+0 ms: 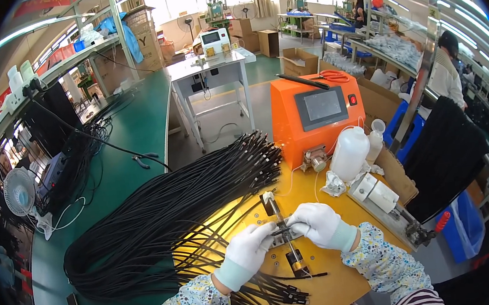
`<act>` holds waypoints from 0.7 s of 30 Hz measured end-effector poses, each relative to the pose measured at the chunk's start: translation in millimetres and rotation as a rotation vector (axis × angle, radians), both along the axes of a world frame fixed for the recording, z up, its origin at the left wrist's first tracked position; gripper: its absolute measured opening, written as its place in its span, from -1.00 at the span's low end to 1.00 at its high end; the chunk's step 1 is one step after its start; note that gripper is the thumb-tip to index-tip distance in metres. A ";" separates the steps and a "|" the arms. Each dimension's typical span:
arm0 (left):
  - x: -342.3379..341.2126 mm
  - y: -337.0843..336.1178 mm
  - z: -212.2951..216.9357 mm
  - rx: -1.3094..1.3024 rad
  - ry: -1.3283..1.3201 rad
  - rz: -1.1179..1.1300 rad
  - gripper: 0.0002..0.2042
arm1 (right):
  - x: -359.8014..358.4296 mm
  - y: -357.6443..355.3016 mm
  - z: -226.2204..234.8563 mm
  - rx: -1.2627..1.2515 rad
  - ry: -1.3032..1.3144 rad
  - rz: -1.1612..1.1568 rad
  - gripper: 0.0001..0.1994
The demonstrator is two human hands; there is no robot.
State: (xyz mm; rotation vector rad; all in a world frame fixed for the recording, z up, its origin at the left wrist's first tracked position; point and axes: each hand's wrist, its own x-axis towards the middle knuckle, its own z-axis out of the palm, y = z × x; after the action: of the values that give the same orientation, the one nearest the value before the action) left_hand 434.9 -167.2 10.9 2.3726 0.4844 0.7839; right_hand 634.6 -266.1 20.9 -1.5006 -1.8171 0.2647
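My two hands wear white gloves and meet over a small metal fixture (pixel 271 207) on the yellow work plate (pixel 342 276). The fingers of my left hand (pixel 247 252) are pinched on a black cable (pixel 281 231) just left of the fixture. From the other side, my right hand (pixel 318 224) pinches the same short stretch, its fingertips close to the left ones. The cable end is partly hidden by the gloves. Left of my hands lies a large looped bundle of black cables (pixel 162 210), plugs at its far end. More cable ends (pixel 290 294) lie close below my left hand.
Behind the fixture stands an orange machine (pixel 289 113) with a screen; a pen and orange scissors lie on top. White bottles (pixel 350 154) and a metal clamp with a red handle (pixel 442 221) are to the right. Pliers (pixel 145 159) and a fan (pixel 19 193) are on the left.
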 end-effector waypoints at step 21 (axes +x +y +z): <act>-3.2 4.3 -5.5 0.594 0.339 -0.035 -0.63 | 24.5 120.6 12.3 -0.162 -1.024 0.060 -0.93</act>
State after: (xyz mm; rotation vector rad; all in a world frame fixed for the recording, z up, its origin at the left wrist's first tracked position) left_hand 431.8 -162.8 5.4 3.0845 0.3760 0.5590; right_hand 659.1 -145.5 33.1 -1.8699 -2.6608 -0.4319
